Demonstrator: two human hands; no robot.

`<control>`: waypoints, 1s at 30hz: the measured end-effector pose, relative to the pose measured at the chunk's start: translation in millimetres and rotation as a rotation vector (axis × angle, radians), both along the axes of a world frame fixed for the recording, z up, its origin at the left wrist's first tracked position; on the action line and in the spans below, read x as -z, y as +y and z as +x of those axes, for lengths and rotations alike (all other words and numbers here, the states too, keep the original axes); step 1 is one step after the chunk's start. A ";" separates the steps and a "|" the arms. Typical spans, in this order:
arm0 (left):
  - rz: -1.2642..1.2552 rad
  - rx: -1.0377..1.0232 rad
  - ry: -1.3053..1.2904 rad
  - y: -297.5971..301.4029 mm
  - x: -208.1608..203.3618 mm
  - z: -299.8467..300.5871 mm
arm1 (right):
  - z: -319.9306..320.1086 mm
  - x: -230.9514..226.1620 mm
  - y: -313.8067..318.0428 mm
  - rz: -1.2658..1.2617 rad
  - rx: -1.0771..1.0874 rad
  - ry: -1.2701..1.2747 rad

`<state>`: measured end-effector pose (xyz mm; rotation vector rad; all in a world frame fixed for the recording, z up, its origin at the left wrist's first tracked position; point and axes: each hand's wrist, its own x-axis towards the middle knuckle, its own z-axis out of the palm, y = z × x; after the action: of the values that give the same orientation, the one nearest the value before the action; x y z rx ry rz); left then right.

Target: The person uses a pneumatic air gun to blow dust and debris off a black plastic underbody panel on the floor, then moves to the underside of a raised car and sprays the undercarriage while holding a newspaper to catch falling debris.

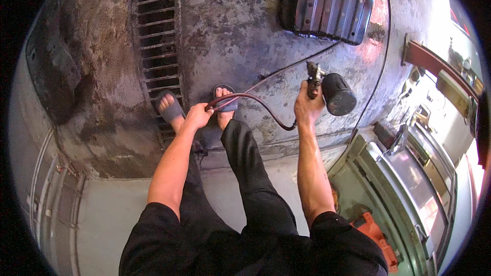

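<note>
My right hand [308,106] is wrapped round the handle of a spray gun [313,79] with a dark cup [339,94] on its side. From the gun's handle a dark red hose [266,105] curves over to my left hand [198,116], whose fingers are closed on it. Past the left hand the hose doubles back and runs along the floor toward a glossy black ribbed metal panel [332,5] at the upper right. The gun is held above the floor, apart from the panel.
A slotted floor drain [158,41] runs beside my feet. A dark curved panel [51,66] lies at the far left, near pipes [46,189]. To the right stand a reddish metal beam [440,64], a glass-fronted cabinet [414,168] and an orange object [376,235]. A thin cable crosses the floor.
</note>
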<state>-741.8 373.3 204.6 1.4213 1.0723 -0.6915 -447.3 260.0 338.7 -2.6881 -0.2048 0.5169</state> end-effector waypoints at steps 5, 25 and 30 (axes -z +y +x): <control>-0.034 -0.021 0.052 18.1 38.3 -18.5 | -26.1 32.3 37.9 0.025 0.072 -0.027; -0.143 -0.134 0.008 65.2 66.0 -27.5 | -4.5 49.8 174.3 0.233 -0.028 -0.329; -0.215 -0.193 0.053 60.9 78.8 -38.5 | -22.8 87.0 135.7 0.060 -0.004 -0.328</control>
<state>-780.3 434.2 125.8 1.1051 1.1237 -0.6849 -470.1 395.7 251.7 -2.6987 -0.3104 0.0659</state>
